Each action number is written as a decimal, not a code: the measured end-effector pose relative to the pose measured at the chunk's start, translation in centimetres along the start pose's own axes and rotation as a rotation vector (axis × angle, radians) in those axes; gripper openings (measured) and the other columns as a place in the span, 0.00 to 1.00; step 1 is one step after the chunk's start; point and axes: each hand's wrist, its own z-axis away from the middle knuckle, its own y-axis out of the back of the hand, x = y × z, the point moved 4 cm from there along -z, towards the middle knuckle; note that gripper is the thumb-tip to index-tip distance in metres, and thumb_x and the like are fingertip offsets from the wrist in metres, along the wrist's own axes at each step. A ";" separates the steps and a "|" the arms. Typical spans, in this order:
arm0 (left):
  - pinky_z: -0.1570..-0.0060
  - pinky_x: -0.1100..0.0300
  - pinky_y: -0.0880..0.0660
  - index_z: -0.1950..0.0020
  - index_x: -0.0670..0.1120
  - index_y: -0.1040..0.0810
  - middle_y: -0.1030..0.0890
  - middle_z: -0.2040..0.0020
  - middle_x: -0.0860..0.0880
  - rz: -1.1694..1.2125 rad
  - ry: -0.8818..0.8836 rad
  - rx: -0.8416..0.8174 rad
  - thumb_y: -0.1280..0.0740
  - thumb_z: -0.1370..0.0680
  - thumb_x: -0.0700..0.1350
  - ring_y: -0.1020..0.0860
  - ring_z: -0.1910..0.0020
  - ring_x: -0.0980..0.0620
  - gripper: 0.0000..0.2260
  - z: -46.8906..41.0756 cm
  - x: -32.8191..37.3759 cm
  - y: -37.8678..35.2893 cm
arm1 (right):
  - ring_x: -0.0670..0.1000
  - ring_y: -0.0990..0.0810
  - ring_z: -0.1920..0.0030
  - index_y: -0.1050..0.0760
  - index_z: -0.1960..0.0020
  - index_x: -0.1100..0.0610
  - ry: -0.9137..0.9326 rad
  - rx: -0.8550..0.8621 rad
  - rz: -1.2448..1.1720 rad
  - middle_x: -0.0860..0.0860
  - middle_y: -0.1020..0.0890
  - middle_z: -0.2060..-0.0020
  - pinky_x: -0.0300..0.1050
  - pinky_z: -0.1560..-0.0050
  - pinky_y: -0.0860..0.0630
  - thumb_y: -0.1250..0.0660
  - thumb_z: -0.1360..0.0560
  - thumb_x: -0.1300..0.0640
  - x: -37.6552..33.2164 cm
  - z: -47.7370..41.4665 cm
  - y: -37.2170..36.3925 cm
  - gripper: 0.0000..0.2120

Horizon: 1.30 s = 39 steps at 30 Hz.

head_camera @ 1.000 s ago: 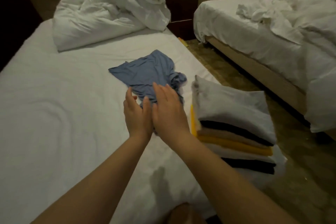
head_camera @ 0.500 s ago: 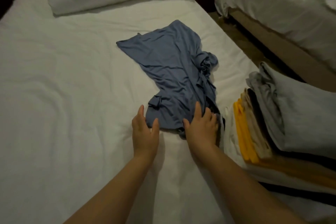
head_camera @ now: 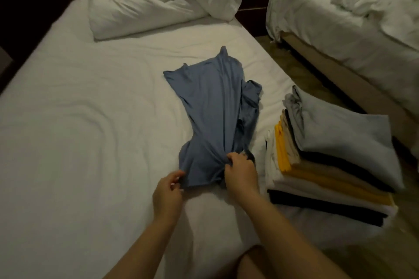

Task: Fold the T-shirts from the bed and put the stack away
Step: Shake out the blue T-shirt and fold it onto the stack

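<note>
Pinching the blue T-shirt (head_camera: 210, 106) with my left hand (head_camera: 168, 190) and right hand (head_camera: 240, 169), just left of the folded stack (head_camera: 335, 158) on the bed (head_camera: 79, 120).

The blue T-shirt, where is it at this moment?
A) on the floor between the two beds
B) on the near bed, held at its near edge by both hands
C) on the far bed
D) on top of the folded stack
B: the blue T-shirt lies on the bed, and the left hand and the right hand grip its near edge.
</note>
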 end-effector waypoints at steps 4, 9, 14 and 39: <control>0.50 0.58 0.29 0.53 0.56 0.23 0.21 0.48 0.46 -0.053 0.093 0.030 0.40 0.24 0.31 0.23 0.49 0.45 0.19 7.4 -4.4 5.5 | 0.56 0.29 0.39 0.26 0.38 0.52 -0.077 -0.028 -0.035 0.53 0.23 0.39 0.52 0.39 0.31 0.44 0.21 0.59 1.5 6.2 -1.7 0.14; 0.47 0.60 0.30 0.54 0.54 0.22 0.19 0.48 0.45 0.049 0.113 0.012 0.39 0.25 0.29 0.22 0.49 0.47 0.18 14.3 -5.9 8.1 | 0.60 0.31 0.37 0.32 0.35 0.57 -0.353 0.189 -0.464 0.59 0.31 0.35 0.52 0.37 0.34 0.36 0.23 0.53 3.3 13.0 -3.2 0.19; 0.44 0.61 0.29 0.49 0.48 0.21 0.20 0.49 0.47 0.055 0.019 -0.014 0.37 0.25 0.30 0.23 0.50 0.50 0.15 16.5 -3.6 8.7 | 0.59 0.22 0.47 0.31 0.36 0.61 -0.726 0.030 -1.401 0.58 0.22 0.43 0.55 0.43 0.24 0.30 0.27 0.48 4.2 13.5 -8.0 0.26; 0.49 0.56 0.27 0.34 0.61 0.33 0.25 0.48 0.50 0.088 -0.690 -0.154 0.41 0.20 0.47 0.25 0.51 0.53 0.16 21.0 29.8 17.2 | 0.45 0.27 0.64 0.24 0.58 0.64 0.772 0.060 -0.296 0.52 0.25 0.66 0.31 0.63 0.31 0.35 0.24 0.52 -15.4 25.9 31.9 0.14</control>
